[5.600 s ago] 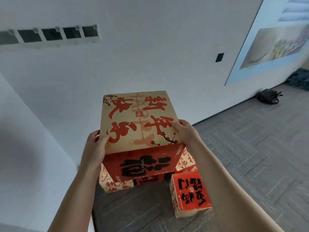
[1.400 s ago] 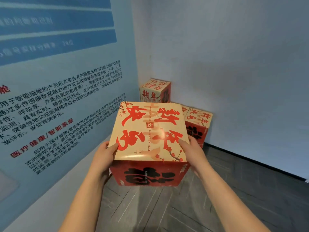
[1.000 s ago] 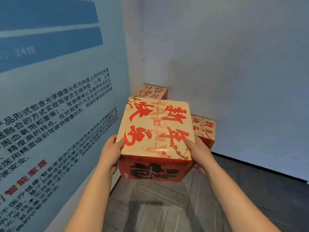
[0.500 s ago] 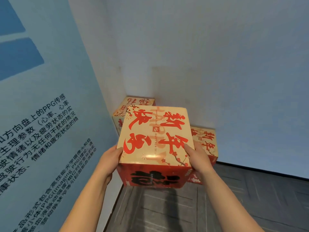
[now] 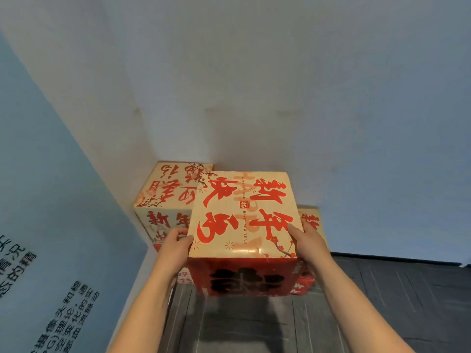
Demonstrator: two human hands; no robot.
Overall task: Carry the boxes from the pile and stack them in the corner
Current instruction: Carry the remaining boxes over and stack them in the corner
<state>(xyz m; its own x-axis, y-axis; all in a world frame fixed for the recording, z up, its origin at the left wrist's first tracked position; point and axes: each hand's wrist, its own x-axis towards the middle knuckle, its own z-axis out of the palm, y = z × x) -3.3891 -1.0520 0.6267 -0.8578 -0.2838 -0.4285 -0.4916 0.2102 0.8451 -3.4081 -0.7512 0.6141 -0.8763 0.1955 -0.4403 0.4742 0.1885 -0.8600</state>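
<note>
A box [image 5: 243, 215] is being clamped between the left hand [image 5: 175, 247] and the right hand [image 5: 309, 242], palms pressed flat to its sides. Beyond the left hand a taller stack [image 5: 168, 200] is standing in the corner; behind the right hand a low box [image 5: 309, 220] is peeking out, its top apparently free. The carried box is best being kept level, lowered squarely and edges aligned before the palms are released.

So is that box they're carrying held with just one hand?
No, the left hand and the right hand each press a side of the box.
</note>
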